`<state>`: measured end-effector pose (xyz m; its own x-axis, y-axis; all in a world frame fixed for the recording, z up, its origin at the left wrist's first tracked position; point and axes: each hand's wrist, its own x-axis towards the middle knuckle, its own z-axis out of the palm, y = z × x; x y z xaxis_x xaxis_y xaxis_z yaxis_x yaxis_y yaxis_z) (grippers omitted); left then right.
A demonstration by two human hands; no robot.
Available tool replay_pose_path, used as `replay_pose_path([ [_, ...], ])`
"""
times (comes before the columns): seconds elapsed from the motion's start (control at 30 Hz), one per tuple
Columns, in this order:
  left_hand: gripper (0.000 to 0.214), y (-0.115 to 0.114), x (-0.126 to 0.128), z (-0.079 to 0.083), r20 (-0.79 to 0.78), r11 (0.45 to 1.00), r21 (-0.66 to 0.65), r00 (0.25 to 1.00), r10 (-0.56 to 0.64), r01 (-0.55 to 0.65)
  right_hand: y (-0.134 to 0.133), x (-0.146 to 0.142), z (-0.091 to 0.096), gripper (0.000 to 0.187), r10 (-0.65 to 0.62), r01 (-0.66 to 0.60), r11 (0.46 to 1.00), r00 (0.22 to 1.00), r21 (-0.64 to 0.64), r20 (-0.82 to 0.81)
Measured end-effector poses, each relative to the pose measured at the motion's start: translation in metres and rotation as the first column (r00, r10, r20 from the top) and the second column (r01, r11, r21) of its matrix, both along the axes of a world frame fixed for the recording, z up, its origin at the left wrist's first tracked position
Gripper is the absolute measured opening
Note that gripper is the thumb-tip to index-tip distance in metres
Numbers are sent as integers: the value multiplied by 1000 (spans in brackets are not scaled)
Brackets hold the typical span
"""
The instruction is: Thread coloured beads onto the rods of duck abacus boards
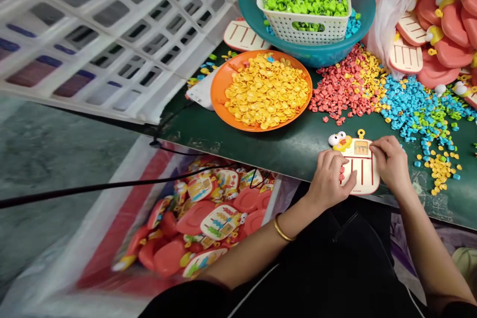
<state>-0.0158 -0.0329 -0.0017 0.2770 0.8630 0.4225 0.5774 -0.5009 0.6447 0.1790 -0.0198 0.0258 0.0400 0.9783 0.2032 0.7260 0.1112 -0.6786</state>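
A cream toy board (pixel 360 179) with a red rim, dark slots and a small picture panel lies at the table's front edge. At its top left sits a yellow cartoon head (pixel 340 141) with bulging white eyes, and a yellow ring stands beside it. My left hand (pixel 330 179) is curled over the board's left side, its thumb lying across the slotted face. Small red pieces (pixel 342 173) show by those fingers in the leftmost slot. My right hand (pixel 391 161) is pinched at the board's upper right edge; whatever is between its fingertips is hidden.
An orange plate (pixel 219 104) holds yellow pieces. Loose red pieces (pixel 346 82) and blue pieces (pixel 406 99) are heaped behind the board. A white basket (pixel 309 27) of green pieces sits in a teal basin (pixel 253 15). Boards fill a box (pixel 108 223) below left; a white crate (pixel 122 35) leans above.
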Motion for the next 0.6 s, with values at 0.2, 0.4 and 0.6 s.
replay_pose_path([
  [0.2,21,0,-1,-1,-22,1000,-1,1000,-10,10,-21,-16,-8,28,154,-174,981,968,87,198],
  [0.4,17,4,-4,1,1,999,-5,999,-40,40,-23,-14,-8,26,92,-107,991,982,82,166],
  [0.6,12,11,-4,3,36,982,-36,983,-182,183,-11,-35,-6,24,160,-163,982,986,94,35],
])
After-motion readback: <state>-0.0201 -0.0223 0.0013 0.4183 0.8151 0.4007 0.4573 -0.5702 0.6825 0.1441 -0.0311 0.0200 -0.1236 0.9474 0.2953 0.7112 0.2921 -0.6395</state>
